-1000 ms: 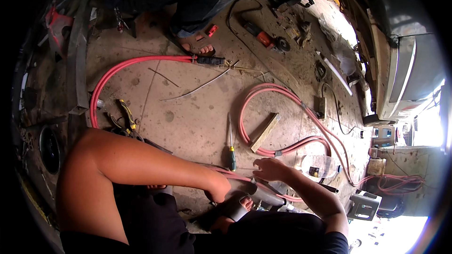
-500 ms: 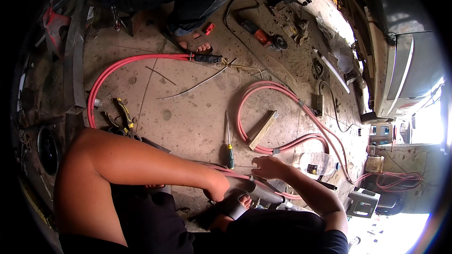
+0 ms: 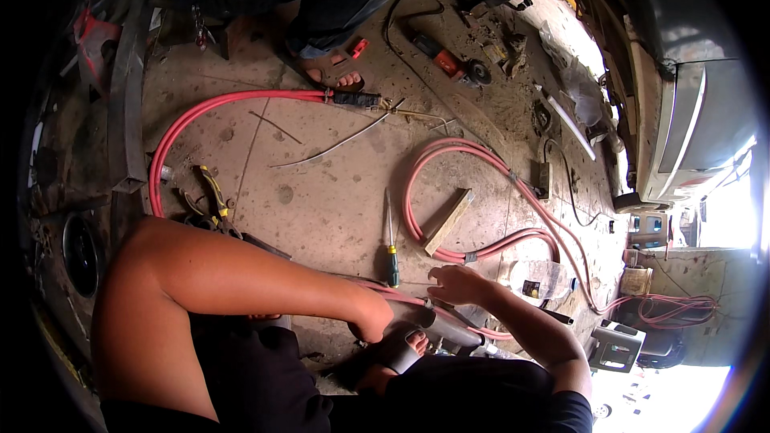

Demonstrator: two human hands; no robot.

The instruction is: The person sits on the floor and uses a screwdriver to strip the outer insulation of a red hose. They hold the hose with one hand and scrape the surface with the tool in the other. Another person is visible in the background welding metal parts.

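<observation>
My left hand hangs low beside my sandalled foot, its back toward me and its fingers hidden. Across from it, my right hand has its fingers bent inward; whatever they hold, if anything, is hidden. A pink-red hose runs between the two hands. Just below the right hand lies a grey tapered cylinder, partly covered by my forearm and clothes. Ahead of the hands, a screwdriver with a green-and-yellow handle points away from me. A pale flat bar rests across the looped red hose.
Yellow-and-black pliers lie left, inside a thick red hose. A clear plastic bottle sits right of my hand. Farther off are an angle grinder and another person's sandalled foot. A metal beam stands at left.
</observation>
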